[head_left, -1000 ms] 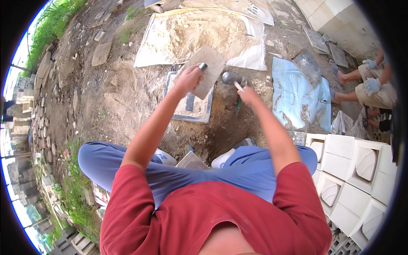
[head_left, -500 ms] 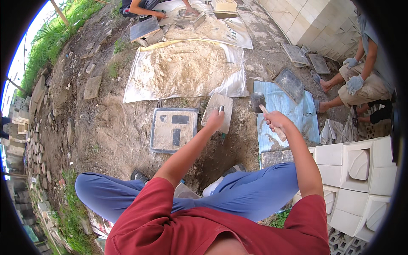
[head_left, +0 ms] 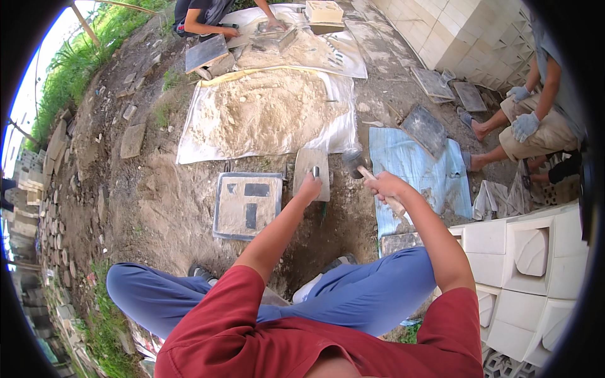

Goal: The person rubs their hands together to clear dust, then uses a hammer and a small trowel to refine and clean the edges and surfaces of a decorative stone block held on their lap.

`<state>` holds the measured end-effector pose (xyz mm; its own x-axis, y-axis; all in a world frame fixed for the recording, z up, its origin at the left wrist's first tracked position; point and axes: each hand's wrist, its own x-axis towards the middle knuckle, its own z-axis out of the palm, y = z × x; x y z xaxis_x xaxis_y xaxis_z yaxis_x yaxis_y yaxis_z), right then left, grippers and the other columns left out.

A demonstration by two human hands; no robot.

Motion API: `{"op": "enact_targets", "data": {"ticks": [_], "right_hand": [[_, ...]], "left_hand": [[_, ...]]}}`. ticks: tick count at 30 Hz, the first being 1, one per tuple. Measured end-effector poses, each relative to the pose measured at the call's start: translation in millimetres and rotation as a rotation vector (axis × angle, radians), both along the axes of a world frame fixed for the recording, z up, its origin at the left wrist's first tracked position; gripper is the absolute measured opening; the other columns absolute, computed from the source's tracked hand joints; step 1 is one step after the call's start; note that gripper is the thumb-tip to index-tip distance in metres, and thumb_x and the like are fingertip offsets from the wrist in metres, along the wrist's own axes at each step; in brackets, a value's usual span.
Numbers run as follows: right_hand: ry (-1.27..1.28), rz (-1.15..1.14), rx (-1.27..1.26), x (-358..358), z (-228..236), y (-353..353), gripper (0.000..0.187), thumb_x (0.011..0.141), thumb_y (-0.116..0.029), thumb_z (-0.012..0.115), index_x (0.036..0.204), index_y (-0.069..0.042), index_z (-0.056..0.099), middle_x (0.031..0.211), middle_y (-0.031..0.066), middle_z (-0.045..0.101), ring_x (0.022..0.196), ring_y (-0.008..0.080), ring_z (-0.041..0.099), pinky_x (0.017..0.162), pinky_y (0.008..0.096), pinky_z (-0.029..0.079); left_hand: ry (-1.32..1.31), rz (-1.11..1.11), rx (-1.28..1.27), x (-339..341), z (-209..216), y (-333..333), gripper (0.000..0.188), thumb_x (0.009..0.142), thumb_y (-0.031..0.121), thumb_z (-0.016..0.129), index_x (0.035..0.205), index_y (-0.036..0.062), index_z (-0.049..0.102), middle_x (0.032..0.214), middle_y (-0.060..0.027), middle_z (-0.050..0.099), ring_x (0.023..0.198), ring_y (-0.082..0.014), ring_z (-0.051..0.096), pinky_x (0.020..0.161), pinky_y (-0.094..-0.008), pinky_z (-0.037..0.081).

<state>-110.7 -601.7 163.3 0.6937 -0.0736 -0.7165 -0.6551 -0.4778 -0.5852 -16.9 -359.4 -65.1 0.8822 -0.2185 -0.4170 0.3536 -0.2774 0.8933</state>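
My left hand [head_left: 309, 189] is closed round the grip of a steel trowel [head_left: 312, 159], whose flat, dust-coated blade lies close to the ground. In my right hand [head_left: 387, 187] is the pale wooden handle of a mallet [head_left: 354, 165]. Its dark head is just to the right of the trowel blade, apart from it. Left of the trowel lies a square dark-framed mould [head_left: 278, 200], packed with sandy powder around several dark rectangular and square patches.
Beyond the mould, a white sheet [head_left: 187, 146] bears a heap of sandy powder [head_left: 265, 107]. A blue sheet [head_left: 394, 157] lies at right, beside white hollow blocks [head_left: 485, 239]. One person works at the far side; another with gloved hands [head_left: 524, 126] sits at right.
The mallet in my right hand has moved left, closer to the trowel. My left hand still holds the trowel beside the mould. The whole view has shifted slightly.
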Motion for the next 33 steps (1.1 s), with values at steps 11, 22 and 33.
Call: {"op": "enact_targets", "data": {"ticks": [11,22,33], "right_hand": [[-0.140,0.209,0.077,17,30,77,0.029,0.097,-0.028,0.066,0.092,-0.001,0.057,0.072,0.0035,0.057,0.047,0.0114,0.051,0.043,0.0340,0.048],[-0.259,0.328,0.127,20,72,151,0.029,0.100,-0.029,0.063,0.095,-0.001,0.056,0.065,0.0034,0.054,0.044,0.0130,0.053,0.042,0.0336,0.046],[-0.258,0.442,0.166,-14,122,242,0.034,0.100,-0.032,0.063,0.091,0.001,0.056,0.067,0.0034,0.055,0.047,0.0137,0.055,0.044,0.0327,0.046]], "left_hand": [[-0.075,-0.220,0.061,-12,41,84,0.039,0.097,0.012,0.054,0.132,-0.0029,0.059,0.111,-0.0171,0.069,0.105,-0.0275,0.066,0.090,-0.0379,0.051],[-0.846,0.122,0.752,-89,129,226,0.056,0.097,0.019,0.060,0.144,-0.0089,0.047,0.156,-0.0288,0.041,0.145,-0.0464,0.038,0.119,-0.0484,0.034],[-0.588,0.011,0.926,-131,88,271,0.079,0.103,0.047,0.044,0.160,-0.0035,0.022,0.170,-0.0216,0.014,0.158,-0.0379,0.011,0.127,-0.0518,0.010]]}}
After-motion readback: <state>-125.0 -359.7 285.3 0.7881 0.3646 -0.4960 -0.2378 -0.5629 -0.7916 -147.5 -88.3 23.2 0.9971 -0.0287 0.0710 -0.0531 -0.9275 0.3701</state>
